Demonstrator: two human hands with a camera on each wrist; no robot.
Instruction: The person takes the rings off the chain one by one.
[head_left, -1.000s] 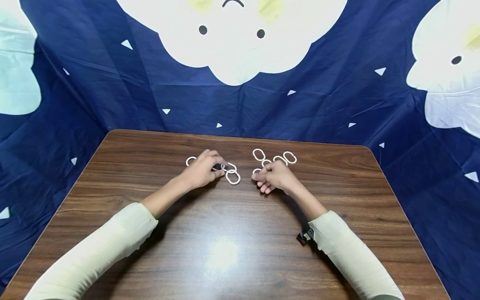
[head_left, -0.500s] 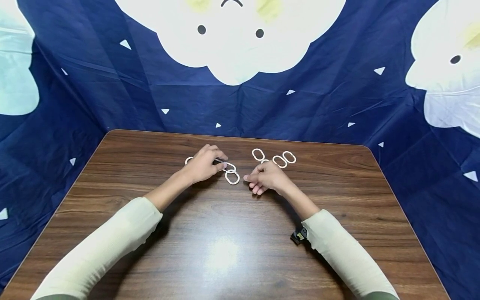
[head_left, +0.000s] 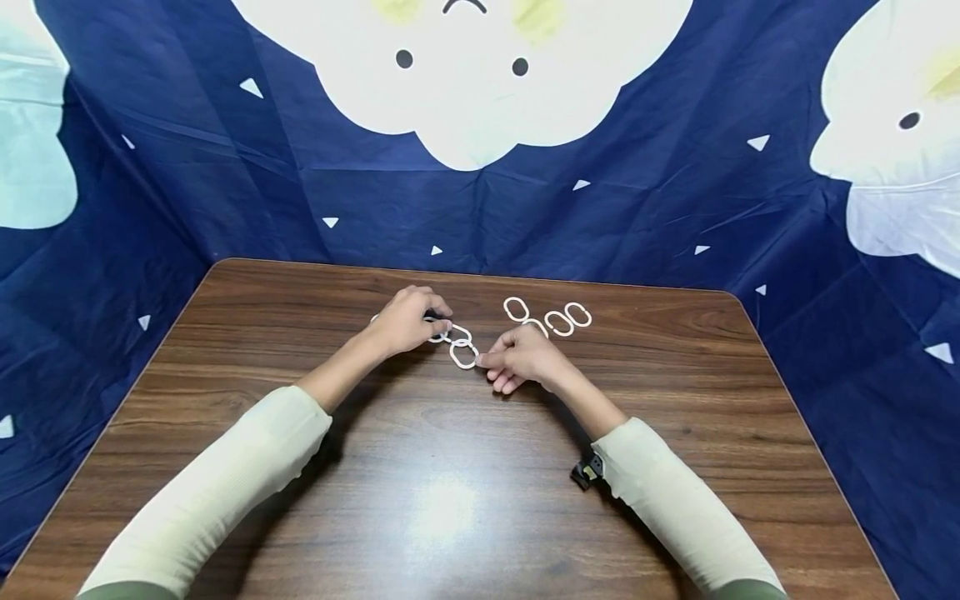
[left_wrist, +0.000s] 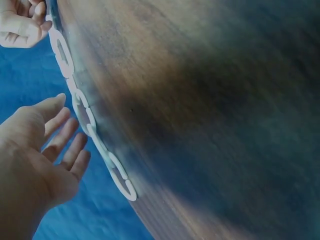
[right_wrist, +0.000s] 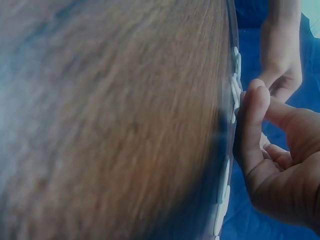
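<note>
A white chain (head_left: 462, 342) of interlocked oval links is lying toward a wood-grain table's (head_left: 360, 492) far edge. The left hand (head_left: 408, 320) is hovering beside it, fingers relaxed; the right hand (head_left: 522, 356) is pinching its right end.

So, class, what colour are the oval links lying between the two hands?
White; the oval links show best in the head view.

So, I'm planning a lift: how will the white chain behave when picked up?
The chain would probably droop, its oval rings looking loosely linked. The thin rings suggest it's light; lying flat, it seems unlikely to roll.
</note>
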